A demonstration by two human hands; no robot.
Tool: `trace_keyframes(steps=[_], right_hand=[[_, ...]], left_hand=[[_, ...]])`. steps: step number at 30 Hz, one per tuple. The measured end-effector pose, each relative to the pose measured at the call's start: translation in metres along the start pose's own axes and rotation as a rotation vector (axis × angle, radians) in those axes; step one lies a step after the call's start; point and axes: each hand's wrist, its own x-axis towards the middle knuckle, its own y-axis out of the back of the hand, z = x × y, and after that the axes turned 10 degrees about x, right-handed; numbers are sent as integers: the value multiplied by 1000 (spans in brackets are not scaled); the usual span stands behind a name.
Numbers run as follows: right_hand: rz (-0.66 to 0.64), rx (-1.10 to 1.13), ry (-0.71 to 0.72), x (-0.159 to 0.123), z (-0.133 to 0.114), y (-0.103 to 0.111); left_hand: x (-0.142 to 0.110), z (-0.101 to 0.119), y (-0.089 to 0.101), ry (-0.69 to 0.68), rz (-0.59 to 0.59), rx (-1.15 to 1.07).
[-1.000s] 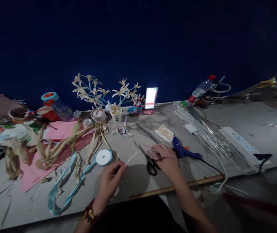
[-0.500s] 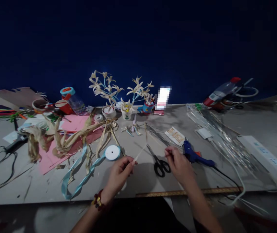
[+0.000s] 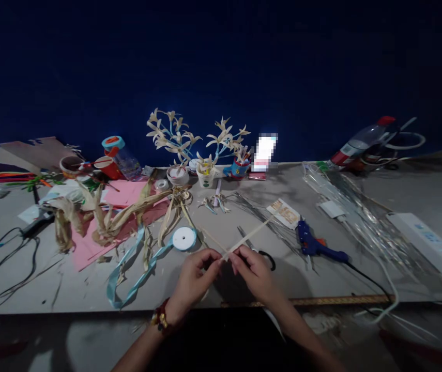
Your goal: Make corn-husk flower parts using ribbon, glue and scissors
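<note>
My left hand point(image 3: 199, 274), with a beaded bracelet at the wrist, pinches pale corn husk strips at the front middle of the table. Fingertips of my right hand point(image 3: 255, 274) pinch there too, almost touching the left. One narrow husk strip point(image 3: 255, 232) slants up and right from the fingers; a thinner one slants up and left. Black-handled scissors point(image 3: 269, 258) lie partly hidden behind my right hand. Left of the hands is a white spool point(image 3: 184, 238) with light blue ribbon point(image 3: 143, 274) trailing off it.
A blue glue gun point(image 3: 317, 244) lies to the right, near thin wires and a white power strip point(image 3: 430, 248). Dried husks point(image 3: 100, 227) cover pink paper point(image 3: 83, 253) at left. Husk flowers point(image 3: 174, 134) stand in cups at the back. A ruler point(image 3: 345, 299) lies along the front edge.
My right hand has moved left to meet my left hand and now pinches the husk. A strip now points up and right. The view has shifted slightly.
</note>
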Motion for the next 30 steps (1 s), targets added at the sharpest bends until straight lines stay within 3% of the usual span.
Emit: trace_keyframes(steps=[6, 15, 24, 30], right_hand=[[2, 48, -4, 0, -3, -6], [-39, 187, -78, -1, -10, -8], [-68, 94, -62, -9, -15, -15], [-109, 335, -205, -8, -11, -22]], left_hand=[[0, 4, 1, 1, 68, 38], [-5, 2, 1, 6, 7, -73], [-6, 14, 8, -132, 88, 188], [-10, 11, 9, -164, 123, 200]])
